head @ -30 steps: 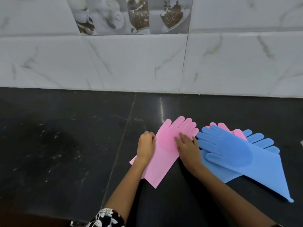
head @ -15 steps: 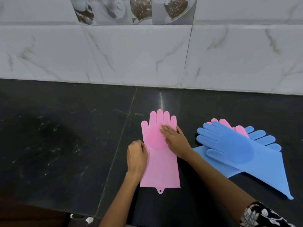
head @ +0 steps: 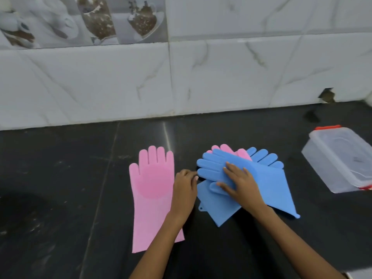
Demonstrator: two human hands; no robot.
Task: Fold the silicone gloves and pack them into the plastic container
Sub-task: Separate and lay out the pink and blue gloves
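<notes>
Folding hasn't really started: pink glove (head: 153,190) lies flat on the counter (head: 60,188), right hand (head: 240,183) presses flat-fingered on the top blue glove (head: 267,182), left hand (head: 184,185) curls at its fingertips (pinching or not, can't tell), lidded container (head: 340,158) off right, so next that glove probably needs pulling free.

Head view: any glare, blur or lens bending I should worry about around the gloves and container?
Head view: soft overall, slight motion blur on the hands, left and right; a thin bright glare streak on the black counter behind the pink glove; wide-angle bending curves the wall tiles and stretches the plastic container at the right edge; blue gloves evenly lit.
</notes>
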